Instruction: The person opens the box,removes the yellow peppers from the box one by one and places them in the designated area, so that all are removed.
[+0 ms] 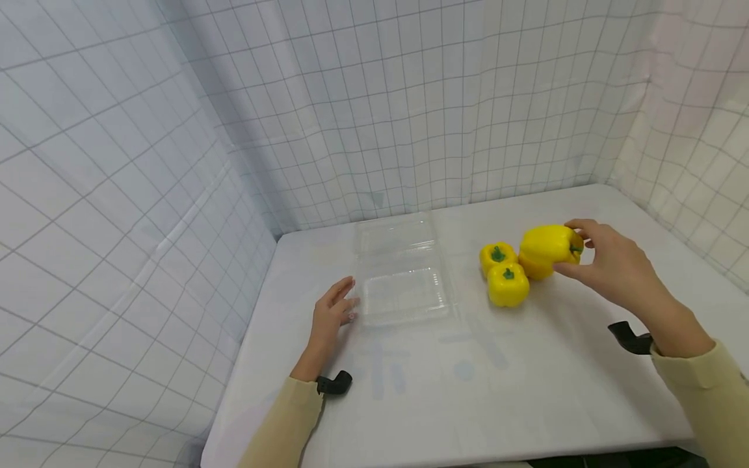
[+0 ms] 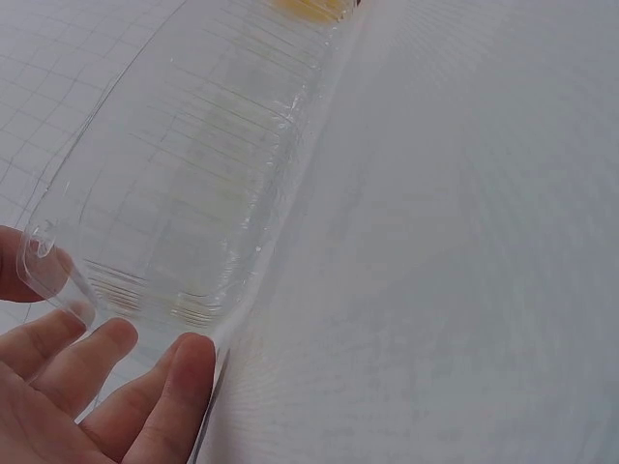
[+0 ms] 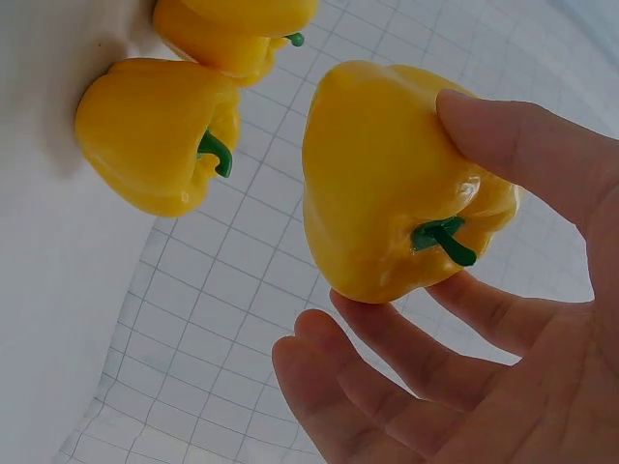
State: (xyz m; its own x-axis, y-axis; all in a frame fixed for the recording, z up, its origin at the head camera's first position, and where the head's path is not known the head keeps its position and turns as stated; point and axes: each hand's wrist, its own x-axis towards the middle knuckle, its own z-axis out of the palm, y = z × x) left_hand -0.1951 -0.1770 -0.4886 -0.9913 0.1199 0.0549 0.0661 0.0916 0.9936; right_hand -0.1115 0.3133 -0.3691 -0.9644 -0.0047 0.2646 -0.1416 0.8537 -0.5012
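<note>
My right hand [image 1: 623, 263] holds a yellow bell pepper [image 1: 545, 242] between the thumb and fingers, with the green stem [image 3: 447, 240] facing the palm in the right wrist view. Just below and left of it, more yellow bell peppers [image 1: 508, 286] stand bunched on the table. The held one partly covers one of these in the head view. A clear plastic clamshell box [image 1: 404, 318] lies unfolded left of the peppers, its lid [image 1: 393, 237] toward the back wall. My left hand [image 1: 330, 312] is at the box's left side, fingers loosely extended, with fingertips [image 2: 198, 358] at its edge.
The white table [image 1: 468, 416] carries the box and peppers. White cloth with a dark grid [image 1: 398, 110] hangs behind it and along both sides. Each wrist wears a black mount [image 1: 335, 383].
</note>
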